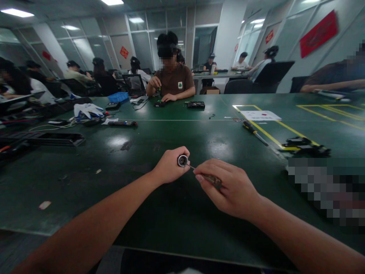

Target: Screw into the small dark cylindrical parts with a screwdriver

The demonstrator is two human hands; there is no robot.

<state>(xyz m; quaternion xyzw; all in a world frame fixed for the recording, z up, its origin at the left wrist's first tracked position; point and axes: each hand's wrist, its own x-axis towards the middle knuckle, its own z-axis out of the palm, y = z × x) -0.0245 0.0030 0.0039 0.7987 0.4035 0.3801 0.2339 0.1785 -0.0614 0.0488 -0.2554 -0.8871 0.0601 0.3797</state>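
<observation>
My left hand (169,166) is closed around a dark cylindrical part, its round metal-rimmed open end (182,161) facing me. The rest of that part is hidden inside my fist, so its exact kind does not show. Pinched in the fingers of my right hand (235,186) is a small screwdriver (212,179) with a brownish see-through handle. Its thin shaft points left, and the tip meets the right side of the rim; whether it goes inside cannot be made out. Both hands are above the green tabletop (148,220).
A yellow-and-black screwdriver (251,129) lies to the right, near black parts (305,146) and a white sheet (262,115). White-and-blue gloves (88,111), a pen-like tool (123,123) and a blue basket (118,97) are on the left. A person (172,78) works opposite.
</observation>
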